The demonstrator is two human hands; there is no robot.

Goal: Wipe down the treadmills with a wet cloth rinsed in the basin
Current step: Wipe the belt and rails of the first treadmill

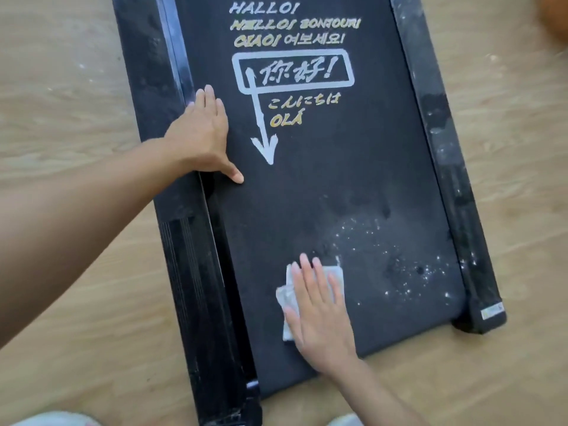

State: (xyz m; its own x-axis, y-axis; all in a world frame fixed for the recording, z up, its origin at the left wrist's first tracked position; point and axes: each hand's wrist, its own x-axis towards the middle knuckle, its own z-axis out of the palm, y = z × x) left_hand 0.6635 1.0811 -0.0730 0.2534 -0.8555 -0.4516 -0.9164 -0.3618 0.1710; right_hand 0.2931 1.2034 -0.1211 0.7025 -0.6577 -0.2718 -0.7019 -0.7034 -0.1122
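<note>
A black treadmill [353, 186] lies flat on the floor, its belt printed with white and yellow greetings and a white arrow. White specks and dusty smears cover the belt's lower right part. My right hand [319, 315] presses flat on a folded white cloth [287, 298] near the belt's near end. My left hand [203, 133] rests palm down on the belt's left edge, fingers spread, beside the left side rail.
The treadmill's glossy side rails [442, 142] are streaked with white dust. Light wooden floor [67, 87] surrounds it. An orange object [558, 23] shows at the top right corner. White shapes sit at the bottom edge.
</note>
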